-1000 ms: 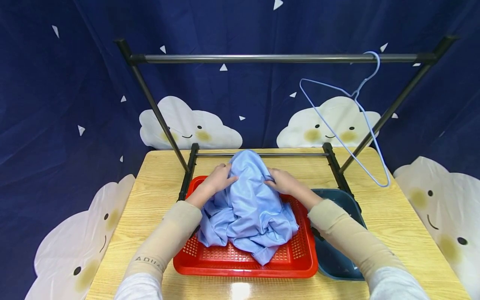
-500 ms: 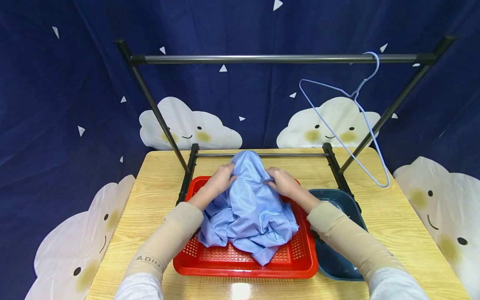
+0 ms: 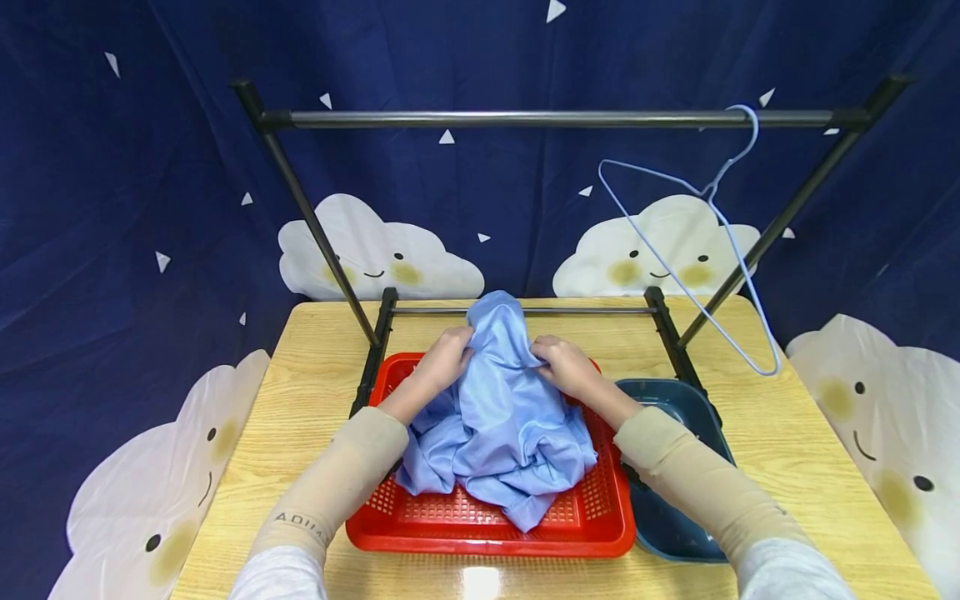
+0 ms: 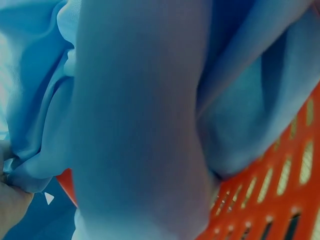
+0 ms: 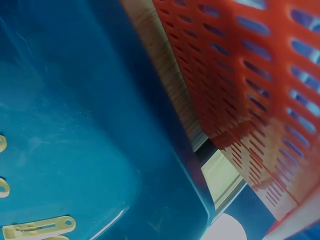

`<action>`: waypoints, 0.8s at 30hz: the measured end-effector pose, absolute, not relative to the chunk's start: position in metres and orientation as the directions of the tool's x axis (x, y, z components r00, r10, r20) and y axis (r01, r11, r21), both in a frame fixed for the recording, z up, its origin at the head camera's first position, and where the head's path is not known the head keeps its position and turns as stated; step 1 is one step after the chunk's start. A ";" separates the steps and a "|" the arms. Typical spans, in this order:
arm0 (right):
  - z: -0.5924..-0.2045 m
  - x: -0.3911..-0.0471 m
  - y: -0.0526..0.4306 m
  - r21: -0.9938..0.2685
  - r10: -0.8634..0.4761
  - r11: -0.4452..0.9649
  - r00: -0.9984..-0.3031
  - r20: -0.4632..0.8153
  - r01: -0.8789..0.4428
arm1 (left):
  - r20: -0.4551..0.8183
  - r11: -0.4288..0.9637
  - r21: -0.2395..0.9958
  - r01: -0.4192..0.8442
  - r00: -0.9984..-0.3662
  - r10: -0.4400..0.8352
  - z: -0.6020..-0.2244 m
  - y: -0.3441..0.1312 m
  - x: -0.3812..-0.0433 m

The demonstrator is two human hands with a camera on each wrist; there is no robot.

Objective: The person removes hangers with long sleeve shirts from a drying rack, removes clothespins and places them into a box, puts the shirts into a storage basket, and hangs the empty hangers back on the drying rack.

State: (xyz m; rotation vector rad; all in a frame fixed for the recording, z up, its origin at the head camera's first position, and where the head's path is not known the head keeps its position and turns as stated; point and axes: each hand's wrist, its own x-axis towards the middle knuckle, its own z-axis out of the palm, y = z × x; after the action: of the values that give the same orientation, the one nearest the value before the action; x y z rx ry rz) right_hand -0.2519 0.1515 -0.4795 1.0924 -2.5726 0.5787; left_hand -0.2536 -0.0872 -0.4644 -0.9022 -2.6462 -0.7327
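A crumpled light blue cloth (image 3: 498, 408), satiny and perhaps a garment, lies in the red basket (image 3: 491, 546), its upper part raised between both hands. On the cloth's left side, my left hand (image 3: 444, 360) pinches a fold with curled fingers. My right hand (image 3: 564, 364) grips the opposite edge between thumb and fingers. Seen from the left wrist, the blue cloth (image 4: 250, 125) hangs against the perforated basket wall (image 4: 280, 185), and a large blurred shape covers the middle. The right wrist view does not show the right hand's fingers.
Right of the basket stands a dark blue bin (image 3: 678, 533), holding yellow clothespins (image 5: 40, 227). A black rack rises over the table (image 3: 300, 375), its top rail (image 3: 510, 120) bearing a light blue hanger (image 3: 708, 196) at the right. A patterned curtain (image 3: 480, 50) hangs behind.
The cloth's top has risen slightly and leans a little to the right. My left hand has moved slightly right, its fingers curling more closely on the cloth. My right hand stays nearly in place.
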 end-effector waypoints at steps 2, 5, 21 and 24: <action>-0.479 -0.251 0.151 -0.228 -0.623 0.625 -0.653 0.431 -0.747 | 0.398 0.677 0.379 0.631 -0.772 0.497 -0.463 -0.088 -0.253; -0.477 -0.249 0.150 -0.200 -0.626 0.609 -0.619 0.474 -0.768 | 0.409 0.674 0.384 0.630 -0.771 0.488 -0.459 -0.089 -0.251; -0.465 -0.243 0.158 -0.137 -0.576 0.567 -0.510 0.639 -0.812 | 0.479 0.648 0.389 0.655 -0.745 0.464 -0.428 -0.092 -0.237; -0.458 -0.240 0.158 -0.130 -0.551 0.559 -0.484 0.680 -0.819 | 0.499 0.638 0.398 0.660 -0.739 0.453 -0.422 -0.093 -0.234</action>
State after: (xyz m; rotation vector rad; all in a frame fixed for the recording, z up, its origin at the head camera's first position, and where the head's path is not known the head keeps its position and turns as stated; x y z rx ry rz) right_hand -0.2403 0.1575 -0.4585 1.0943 -2.2101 0.5992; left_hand -0.2343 -0.0930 -0.4223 -0.8871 -2.5070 -0.8131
